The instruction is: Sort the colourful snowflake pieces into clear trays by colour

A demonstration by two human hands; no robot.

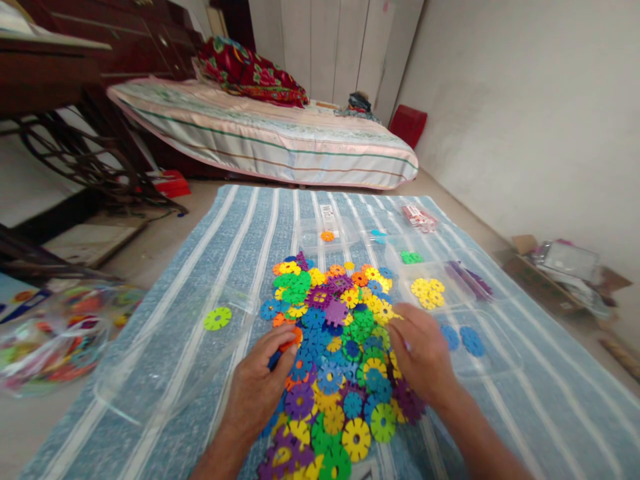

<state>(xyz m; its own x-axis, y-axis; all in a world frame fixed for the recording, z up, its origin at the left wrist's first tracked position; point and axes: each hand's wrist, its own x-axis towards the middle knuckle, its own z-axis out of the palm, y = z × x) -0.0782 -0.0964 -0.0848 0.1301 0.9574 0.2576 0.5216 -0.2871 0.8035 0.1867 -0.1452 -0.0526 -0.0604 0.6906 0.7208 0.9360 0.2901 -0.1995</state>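
Note:
A heap of notched plastic discs [330, 377] in many colours lies on the striped cloth, with a few purple square pieces [319, 297] among them. At the heap's left side, my left hand [263, 370] is closed, thumb and fingers around an orange notched disc [291, 339]. My right hand [423, 350] is at the right side, its fingertips pinched at the edge of a yellow notched disc [385, 311]; its other fingers are partly hidden. Beside that hand, a clear tray holds yellow discs [427, 293], and two blue discs [471, 341] lie in a nearer tray.
A clear tray at left [145, 393] holds one lime disc [217, 318]. Further trays hold an orange disc [327, 236], green discs [411, 257] and purple pieces [470, 280]. A red-and-white packet [419, 217] lies behind. Bagged pieces [55, 340] sit left; a bed [270, 143] stands beyond.

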